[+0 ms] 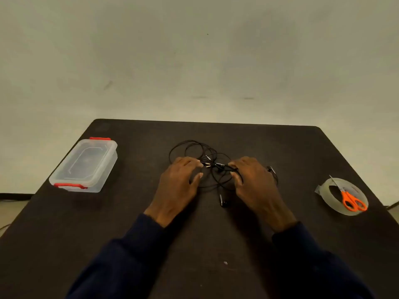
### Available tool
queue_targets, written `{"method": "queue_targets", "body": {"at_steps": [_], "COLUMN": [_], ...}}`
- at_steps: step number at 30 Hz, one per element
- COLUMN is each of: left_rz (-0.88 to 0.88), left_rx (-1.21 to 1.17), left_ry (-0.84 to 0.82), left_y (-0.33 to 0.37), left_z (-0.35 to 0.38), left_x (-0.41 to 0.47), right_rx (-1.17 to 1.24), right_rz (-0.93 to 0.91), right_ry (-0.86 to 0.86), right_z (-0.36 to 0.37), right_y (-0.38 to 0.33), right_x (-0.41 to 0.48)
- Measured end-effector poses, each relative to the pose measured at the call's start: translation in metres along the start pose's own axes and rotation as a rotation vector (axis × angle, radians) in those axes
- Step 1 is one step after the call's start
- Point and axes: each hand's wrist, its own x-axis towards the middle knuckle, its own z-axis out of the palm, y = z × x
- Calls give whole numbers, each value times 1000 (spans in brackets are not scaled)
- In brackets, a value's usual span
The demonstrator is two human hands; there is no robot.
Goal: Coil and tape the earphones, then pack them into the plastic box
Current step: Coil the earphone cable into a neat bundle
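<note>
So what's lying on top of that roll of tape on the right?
Orange-handled scissors lie across the tape roll, handles nearest the person, blades pointing away. The stretch of roll beneath them is covered; dark table shows through its hole.

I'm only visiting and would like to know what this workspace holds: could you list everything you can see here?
table: one, dark, fills the lower view
plastic box: one, clear with red latches, lid on, far left of the table
earphones: one tangled heap, black, centre of the table
tape roll: one, clear, right side of the table
scissors: one pair, orange handles, lying across the tape roll
wall: one, pale, behind the table
left hand: one, fingertips at the cable, grip unclear
right hand: one, fingertips at the cable, grip unclear
sleeves: two, dark blue, bottom of the view
</note>
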Motion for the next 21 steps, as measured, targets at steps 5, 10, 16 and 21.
{"method": "queue_targets", "body": {"at_steps": [5, 10, 16, 21], "left_rz": [51, 28, -54, -115], "left_rx": [96, 53, 33, 94], "left_ry": [57, 103, 177, 230], "left_y": [0, -3, -18, -34], "left_z": [11, 16, 16, 9], "left_x": [-1, -1, -2, -5], "right_rx": [-12, -32, -56, -43], "right_rz": [-34, -39, 36, -7], "right_ry": [-8, 41, 5, -59], "right_z": [11, 23, 27, 30], "right_y": [-4, -5, -4, -17], "right_x": [3, 10, 31, 45]}}
